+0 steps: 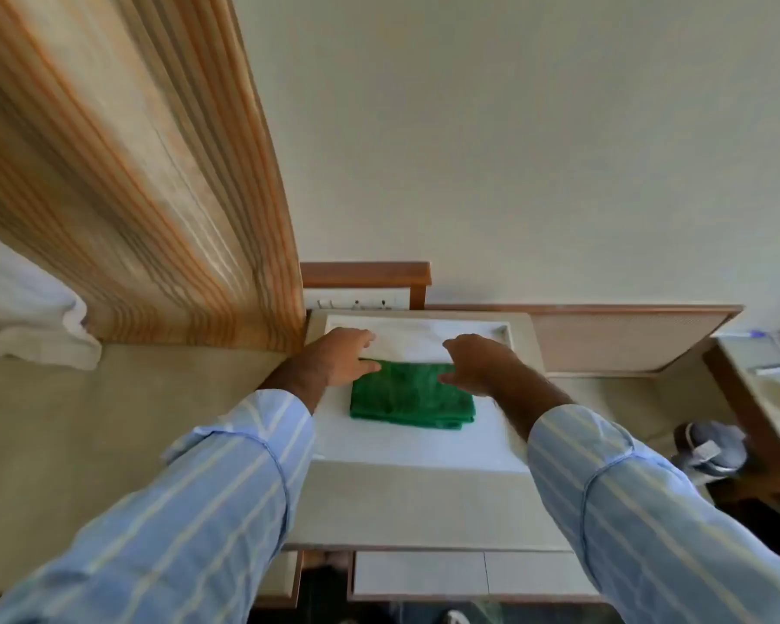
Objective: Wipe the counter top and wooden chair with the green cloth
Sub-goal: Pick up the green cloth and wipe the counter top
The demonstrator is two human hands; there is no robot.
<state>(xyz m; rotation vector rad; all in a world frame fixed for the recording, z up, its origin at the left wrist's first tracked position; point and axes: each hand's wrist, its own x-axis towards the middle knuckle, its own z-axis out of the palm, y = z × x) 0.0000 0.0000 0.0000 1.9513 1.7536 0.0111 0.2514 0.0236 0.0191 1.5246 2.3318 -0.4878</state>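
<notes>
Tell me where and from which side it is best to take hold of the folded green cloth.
Probably the far edge of the folded green cloth, from above: it lies flat on the white counter top, and the left hand and right hand are already at its far corners.
</notes>
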